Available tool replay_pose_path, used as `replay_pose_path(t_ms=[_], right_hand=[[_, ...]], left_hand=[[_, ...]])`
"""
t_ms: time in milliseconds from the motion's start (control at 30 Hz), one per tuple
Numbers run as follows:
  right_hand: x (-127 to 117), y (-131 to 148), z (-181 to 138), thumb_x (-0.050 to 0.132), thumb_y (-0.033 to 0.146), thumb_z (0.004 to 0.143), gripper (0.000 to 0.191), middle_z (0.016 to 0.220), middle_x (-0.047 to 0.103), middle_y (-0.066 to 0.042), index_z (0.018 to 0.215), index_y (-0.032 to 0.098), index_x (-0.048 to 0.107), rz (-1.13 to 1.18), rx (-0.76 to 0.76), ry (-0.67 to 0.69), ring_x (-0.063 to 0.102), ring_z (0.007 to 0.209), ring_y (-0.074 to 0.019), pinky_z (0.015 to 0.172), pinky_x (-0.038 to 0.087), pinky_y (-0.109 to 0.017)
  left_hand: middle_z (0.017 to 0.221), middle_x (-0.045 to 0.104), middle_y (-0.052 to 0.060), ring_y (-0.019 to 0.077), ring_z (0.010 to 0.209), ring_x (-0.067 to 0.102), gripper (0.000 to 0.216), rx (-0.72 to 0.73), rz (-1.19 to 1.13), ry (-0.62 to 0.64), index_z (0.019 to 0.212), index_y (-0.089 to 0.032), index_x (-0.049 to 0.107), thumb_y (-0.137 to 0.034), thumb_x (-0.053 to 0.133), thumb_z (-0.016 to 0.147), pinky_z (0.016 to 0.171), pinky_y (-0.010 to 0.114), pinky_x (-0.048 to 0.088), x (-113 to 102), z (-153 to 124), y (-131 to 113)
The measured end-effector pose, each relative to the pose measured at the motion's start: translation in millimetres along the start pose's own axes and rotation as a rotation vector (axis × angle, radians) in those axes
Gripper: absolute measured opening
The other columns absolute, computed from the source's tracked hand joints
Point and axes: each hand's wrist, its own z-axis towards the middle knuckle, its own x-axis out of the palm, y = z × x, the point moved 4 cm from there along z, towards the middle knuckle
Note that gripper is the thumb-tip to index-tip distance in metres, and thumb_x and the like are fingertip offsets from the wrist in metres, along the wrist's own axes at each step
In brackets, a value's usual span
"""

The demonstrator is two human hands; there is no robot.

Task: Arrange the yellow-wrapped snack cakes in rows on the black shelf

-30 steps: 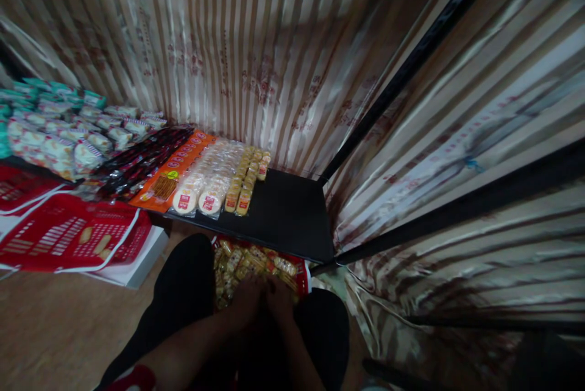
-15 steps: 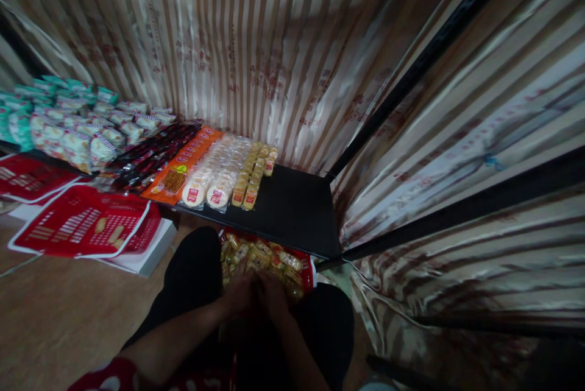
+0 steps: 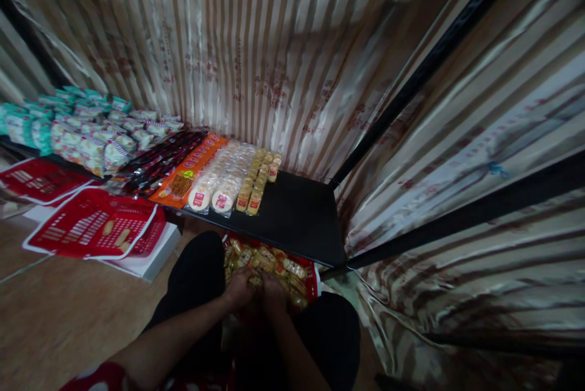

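A red basket [image 3: 317,278] full of yellow-wrapped snack packets [image 3: 265,258] sits between my knees, partly under the front edge of the black shelf. Both hands are low over the packets, close together. My left hand [image 3: 241,288] has its fingers curled round a yellow-wrapped snack packet at the gap between the hands. Beside it, my right hand [image 3: 274,295] is closed too, apparently on the same or a neighbouring packet; its fingertips are partly hidden. On the shelf, rows of similar yellow packets [image 3: 253,187] stand beside round white wrapped crackers [image 3: 222,199].
The black shelf [image 3: 299,214] also carries an orange bag [image 3: 180,184], dark packets [image 3: 158,159], and white and teal bags [image 3: 82,132]. Red baskets [image 3: 91,226] rest at the left, near a white box [image 3: 158,257]. Striped curtain and dark poles [image 3: 402,98] bound the shelf.
The view has shifted slightly, so the shelf appears lower and further right. My hands, earlier close together among the packets, have moved slightly apart, with a packet visible between them.
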Motion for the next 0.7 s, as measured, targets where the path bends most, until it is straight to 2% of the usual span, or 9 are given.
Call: replay_pose_path(t_ms=[100,167,300,400,500,600,700], right_hand=[[-6,-4,-3,0.045,0.021,0.082,0.036,0.11,0.066,-0.012,0.115,0.016,0.06,0.054,-0.042,-0.034,0.06,0.102,-0.0223,0.087,0.043,-0.03],[-14,-7,-6,0.045,0.026,0.082,0.036,0.108,0.066,-0.013,0.113,0.016,0.061,0.12,-0.039,-0.084,0.06,0.101,-0.0239,0.087,0.043,-0.033],[-32,-20,-9,0.044,0.035,0.08,0.038,0.095,0.07,-0.013,0.105,0.016,0.065,0.431,0.088,-0.17,0.064,0.088,-0.0263,0.08,0.046,-0.037],[-43,-29,-12,0.044,0.045,0.078,0.039,0.087,0.071,-0.009,0.093,0.019,0.069,0.773,0.124,-0.196,0.065,0.084,-0.0249,0.076,0.048,-0.034],[-55,-31,-14,0.051,0.051,0.073,0.039,0.089,0.071,-0.007,0.086,0.02,0.07,0.982,0.105,-0.22,0.064,0.086,-0.0243,0.077,0.048,-0.033],[-67,-29,-16,0.061,0.054,0.067,0.048,0.079,0.07,-0.006,0.098,0.018,0.067,1.209,0.154,-0.224,0.063,0.072,-0.0214,0.066,0.049,-0.031],[-78,-24,-16,0.064,0.053,0.067,0.059,0.065,0.066,-0.001,0.113,0.018,0.058,1.381,0.221,-0.214,0.059,0.055,-0.0157,0.051,0.045,-0.026]], left_hand=[[0.11,0.063,0.002,0.0177,0.11,0.053,0.041,-0.001,-0.087,-0.055,0.093,-0.02,0.064,-0.002,0.047,0.06,0.1,0.029,0.036,-11,5,-5],[0.109,0.063,0.003,0.0184,0.109,0.053,0.04,-0.005,-0.15,-0.098,0.094,-0.02,0.064,-0.003,0.047,0.062,0.1,0.03,0.035,-19,10,-10],[0.11,0.062,0.004,0.0187,0.107,0.053,0.041,0.003,-0.3,-0.148,0.101,-0.02,0.061,-0.005,0.051,0.064,0.098,0.03,0.036,-31,17,-22],[0.092,0.065,0.002,0.015,0.084,0.06,0.038,0.026,-0.437,-0.117,0.099,-0.019,0.061,-0.007,0.053,0.065,0.082,0.027,0.045,-35,20,-34],[0.073,0.063,-0.002,0.0107,0.065,0.057,0.025,0.044,-0.579,-0.087,0.088,-0.018,0.061,-0.01,0.055,0.066,0.066,0.022,0.046,-38,20,-46],[0.066,0.058,-0.004,0.0086,0.059,0.055,0.014,0.032,-0.715,-0.093,0.08,-0.018,0.058,-0.014,0.059,0.067,0.059,0.019,0.045,-42,20,-56],[0.069,0.057,-0.004,0.0079,0.057,0.056,0.019,-0.007,-0.829,-0.118,0.089,-0.019,0.053,-0.018,0.059,0.071,0.055,0.019,0.046,-47,19,-64]])
